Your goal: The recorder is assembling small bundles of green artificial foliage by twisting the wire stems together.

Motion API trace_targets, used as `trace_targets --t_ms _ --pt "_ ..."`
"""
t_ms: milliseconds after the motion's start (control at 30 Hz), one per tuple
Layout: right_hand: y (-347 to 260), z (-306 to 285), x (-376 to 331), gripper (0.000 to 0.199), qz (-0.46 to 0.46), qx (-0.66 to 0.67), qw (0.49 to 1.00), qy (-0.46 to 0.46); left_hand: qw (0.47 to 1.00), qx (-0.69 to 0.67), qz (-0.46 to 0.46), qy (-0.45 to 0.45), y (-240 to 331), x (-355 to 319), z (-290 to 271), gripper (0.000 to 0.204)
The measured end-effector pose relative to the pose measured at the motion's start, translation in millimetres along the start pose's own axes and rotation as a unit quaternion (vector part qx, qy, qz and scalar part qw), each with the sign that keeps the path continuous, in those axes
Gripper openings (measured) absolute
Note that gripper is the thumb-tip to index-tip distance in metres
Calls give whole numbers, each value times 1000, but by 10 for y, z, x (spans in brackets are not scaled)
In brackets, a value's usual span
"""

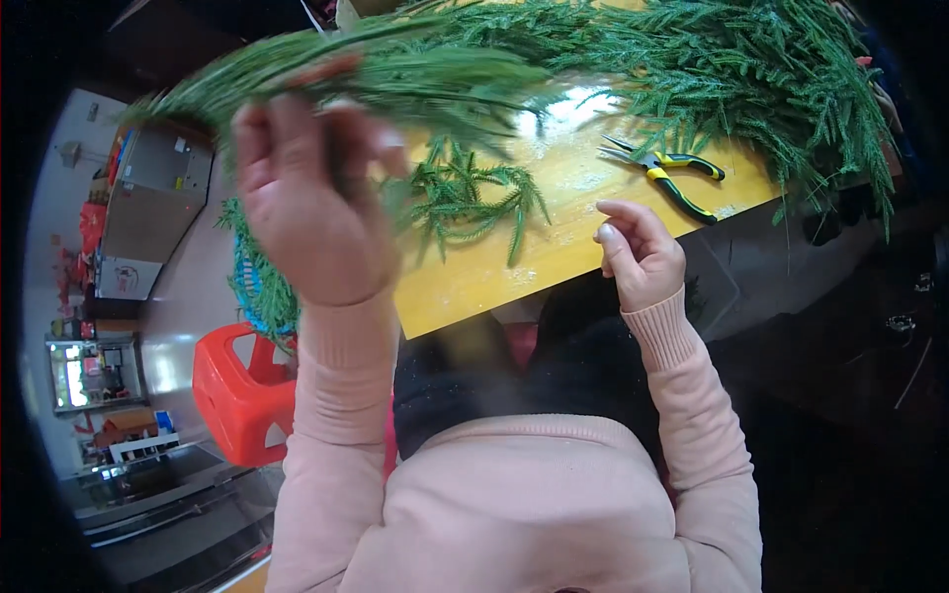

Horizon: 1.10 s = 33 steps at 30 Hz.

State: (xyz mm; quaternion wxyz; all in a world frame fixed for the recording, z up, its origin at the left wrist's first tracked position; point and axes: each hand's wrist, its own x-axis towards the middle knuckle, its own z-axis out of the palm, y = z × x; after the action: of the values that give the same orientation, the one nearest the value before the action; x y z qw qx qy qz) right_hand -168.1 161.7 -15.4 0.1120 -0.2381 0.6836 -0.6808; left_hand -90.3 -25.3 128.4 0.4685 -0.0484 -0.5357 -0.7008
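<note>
A long green artificial pine branch [435,84] is smeared by motion above the far left of the yellow table [474,282]. My left hand [321,198], also blurred, is raised at it with curled fingers and appears to grip it; the exact grip is partly hidden. Over the table's near edge, my right hand [647,252] is loosely curled, thumb and forefinger slightly apart, and I see nothing between them. Between the hands lies a small pine sprig [474,198]. Long-nose pliers [662,170] with yellow and black handles rest just beyond my right hand.
A thick heap of green pine branches [722,74] covers the table's far right and hangs over its edge. On the floor at left stands a red plastic stool [227,395], with more greenery in a blue container [252,272] behind it. Pale specks dot the tabletop.
</note>
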Motion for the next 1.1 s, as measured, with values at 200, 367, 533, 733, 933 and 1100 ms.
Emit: trace_targets --t_ms 200,367,533,733,933,1100 --pt "13 37 -25 25 -31 -24 999 -9 900 412 140 1 264 14 -494 12" --pt "-57 109 -105 27 -40 -20 996 -73 671 652 202 -292 106 -446 -369 16" --pt "-210 164 -192 28 59 185 974 -120 647 674 66 -351 -110 -852 -310 14" --pt "-124 139 -168 27 110 341 931 -76 751 611 39 -247 -189 -1036 -277 11" --pt "-257 30 -42 24 83 401 912 26 875 393 -219 -180 -6 -1295 -436 22" --pt "-260 39 -148 20 52 394 912 -106 888 107 -446 15 -57 -1288 -480 30"
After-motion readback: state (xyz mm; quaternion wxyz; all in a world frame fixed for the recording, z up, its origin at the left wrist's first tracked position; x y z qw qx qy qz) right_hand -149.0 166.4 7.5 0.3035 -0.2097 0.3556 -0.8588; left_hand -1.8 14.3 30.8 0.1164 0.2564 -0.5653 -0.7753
